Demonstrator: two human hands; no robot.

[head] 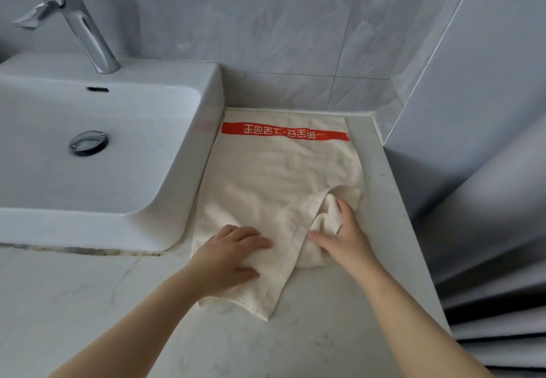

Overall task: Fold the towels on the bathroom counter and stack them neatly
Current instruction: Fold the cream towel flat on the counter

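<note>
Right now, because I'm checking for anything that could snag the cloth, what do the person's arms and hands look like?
The left forearm and right forearm are bare up to the frame edge, with no sleeves in view. The left hand and right hand wear no gloves, and no ring, watch or bracelet shows.

cream towel [274, 177] with red band [285, 135], white sink [204, 147]

Our left hand [233, 256] lies palm down, its thumb and curled fingers pinching a fold of the towel [280, 171] between them. Our right hand [339, 230] grips a bunch of it between thumb and fingertips.
</note>
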